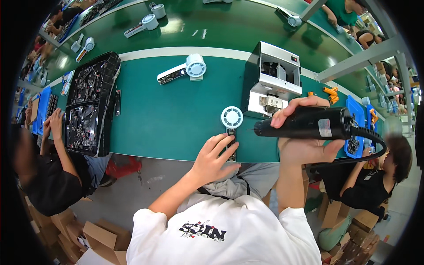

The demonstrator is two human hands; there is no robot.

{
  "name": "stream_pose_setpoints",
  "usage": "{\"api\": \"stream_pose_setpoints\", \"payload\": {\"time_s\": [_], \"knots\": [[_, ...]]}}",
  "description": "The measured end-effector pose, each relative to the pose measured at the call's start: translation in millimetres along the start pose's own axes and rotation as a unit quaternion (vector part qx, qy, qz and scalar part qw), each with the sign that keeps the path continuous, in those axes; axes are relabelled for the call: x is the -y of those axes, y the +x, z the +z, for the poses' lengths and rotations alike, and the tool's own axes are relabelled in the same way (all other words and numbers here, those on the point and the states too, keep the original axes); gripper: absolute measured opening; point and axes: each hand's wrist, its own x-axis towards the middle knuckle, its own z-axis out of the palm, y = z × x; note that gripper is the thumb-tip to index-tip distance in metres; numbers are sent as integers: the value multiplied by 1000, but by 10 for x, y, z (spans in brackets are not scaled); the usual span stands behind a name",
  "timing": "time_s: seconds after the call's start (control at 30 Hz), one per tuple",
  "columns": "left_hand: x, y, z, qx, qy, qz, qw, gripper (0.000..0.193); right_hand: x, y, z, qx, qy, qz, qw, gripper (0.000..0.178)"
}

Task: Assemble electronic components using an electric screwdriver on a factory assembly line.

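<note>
A small light-blue handheld fan (232,117) lies at the front edge of the green bench, its round head pointing away from me. Its narrow handle is open along the top and shows a dark circuit board. Across that handle rest the fingers of my left hand (213,160), holding it against the bench. My right hand (300,151) is wrapped round a black electric screwdriver (309,123), raised to the right of the fan. The screwdriver's thin tip points left, apart from the fan. A thick black cord (375,137) leaves its rear end.
Farther back lies another fan (195,66) with an exposed board. A silver-and-black benchtop machine (278,70) stands behind my right hand. To the left is a black tray (107,106) of small boards. Orange cylinders (331,92) and a blue bin (356,106) are rightward. Co-workers sit on both sides.
</note>
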Motion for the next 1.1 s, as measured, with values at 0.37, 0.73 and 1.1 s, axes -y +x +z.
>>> {"api": "stream_pose_setpoints", "payload": {"time_s": [0.37, 0.73, 1.1], "knots": [[98, -1, 138, -63, -6, 8, 998, 54, -60, -141, 125, 19, 14, -3, 1000, 100], [2, 74, 42, -127, -100, -82, 983, 43, 532, 371, -164, -36, 50, -253, 966, 107], [-112, 416, 99, -50, -34, -233, 971, 30, 386, 611, -648, -150, 39, -331, 931, 98]]}}
